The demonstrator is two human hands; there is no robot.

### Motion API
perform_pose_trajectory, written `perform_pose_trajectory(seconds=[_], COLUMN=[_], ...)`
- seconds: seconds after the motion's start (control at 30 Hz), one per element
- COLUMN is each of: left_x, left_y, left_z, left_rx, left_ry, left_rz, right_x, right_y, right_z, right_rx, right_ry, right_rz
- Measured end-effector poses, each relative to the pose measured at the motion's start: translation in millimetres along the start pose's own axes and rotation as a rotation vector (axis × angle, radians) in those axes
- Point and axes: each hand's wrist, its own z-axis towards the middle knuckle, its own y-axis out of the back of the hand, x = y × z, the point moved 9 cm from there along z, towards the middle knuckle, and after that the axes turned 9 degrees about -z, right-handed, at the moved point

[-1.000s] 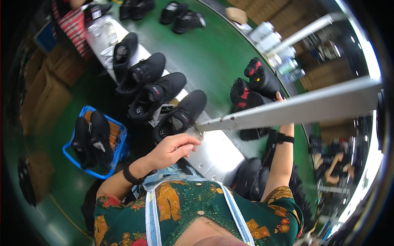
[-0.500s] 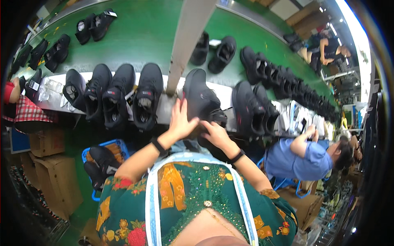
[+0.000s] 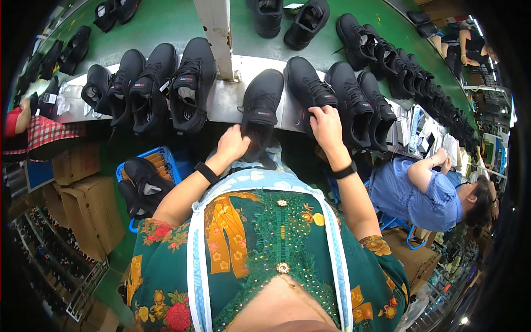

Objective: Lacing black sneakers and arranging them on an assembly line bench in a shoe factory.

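Note:
Two black lace-up sneakers stand in front of me, toes pointing away, on the pale metal ledge. My left hand (image 3: 232,145) is closed at the heel end of the left black shoe (image 3: 263,98), which juts over the ledge's near edge. With bent fingers, my right hand (image 3: 327,128) grips the opening of the right black shoe (image 3: 306,77), whose heel is partly hidden behind the hand. Close to that hand, on its right, stands another pair of black shoes (image 3: 354,102). Several black shoes (image 3: 192,83) line the ledge to the left.
A metal post (image 3: 217,36) rises from the ledge (image 3: 224,102). Beyond runs a green conveyor belt (image 3: 160,27) carrying more shoes. A blue basket (image 3: 176,166) with shoes and cardboard boxes (image 3: 91,210) sit at left. A co-worker in blue (image 3: 420,191) works at right.
Both hands were together over one shoe; they have moved apart, one at each of two shoes side by side. The whole view has shifted, with the ledge now higher in the picture.

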Motion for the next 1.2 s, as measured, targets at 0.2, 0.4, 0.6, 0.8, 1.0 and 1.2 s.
perform_pose_trajectory(seconds=[0.2, 0.4, 0.6, 0.8, 1.0, 1.2], left_x=[-107, -109, -104, -84, -86, -86], left_y=[52, 30, 34, 20, 30, 5], left_z=[-31, -11, 6, 25, 15, -9], left_rx=[-0.317, -0.066, -0.073, 0.217, 0.195, 0.238], left_ry=[-0.686, -0.781, -0.803, -0.622, -0.732, -0.869], left_rz=[0.086, 0.247, 0.171, 0.414, 0.421, 0.624], right_x=[60, 72, 40, 77, 96, 98], right_y=[-29, -83, -66, -52, -60, -65], right_z=[-2, 13, -1, -26, -15, 0], right_rx=[0.278, 0.219, 0.179, 0.333, 0.222, 0.200], right_ry=[0.144, 0.114, -0.102, 0.146, 0.300, 0.259], right_rz=[0.615, 0.729, 0.737, 0.583, 0.129, -0.028])
